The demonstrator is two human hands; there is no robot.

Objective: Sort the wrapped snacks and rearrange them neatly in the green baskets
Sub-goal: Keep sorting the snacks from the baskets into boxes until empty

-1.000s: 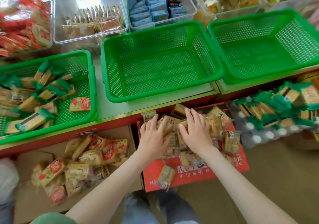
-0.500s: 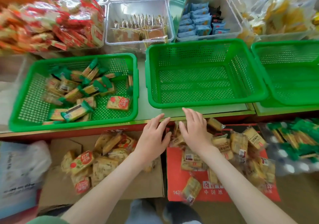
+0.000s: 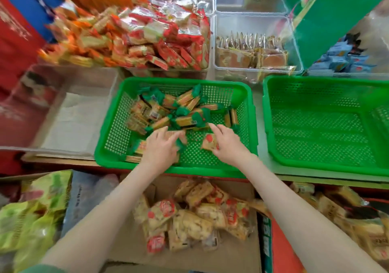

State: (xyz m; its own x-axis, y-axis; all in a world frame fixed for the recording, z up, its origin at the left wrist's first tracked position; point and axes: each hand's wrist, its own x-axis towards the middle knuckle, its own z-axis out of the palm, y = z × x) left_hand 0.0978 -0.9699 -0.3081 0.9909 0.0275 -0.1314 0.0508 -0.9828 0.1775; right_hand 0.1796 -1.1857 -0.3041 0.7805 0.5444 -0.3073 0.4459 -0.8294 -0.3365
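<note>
Sorting inside the green perforated plastic basket [image 3: 200, 171]: the right hand [image 3: 230, 147] rests on a red-and-cream wrapped packet [image 3: 208, 141] near its front edge, the left hand [image 3: 160, 149] on green-ended wrapped snacks [image 3: 187, 121]. Blur hides both grips. Next, probably, the odd packet needs lifting out.

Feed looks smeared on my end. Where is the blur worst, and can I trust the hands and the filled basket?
Head view, left edge: motion blur is heaviest, smearing the orange snack pile. Head view, centre: the filled green basket reads fairly sharp, the right hand clear, the left hand streaked at its fingertips. Head view, right: wide-angle distortion bows the empty green basket.
</note>
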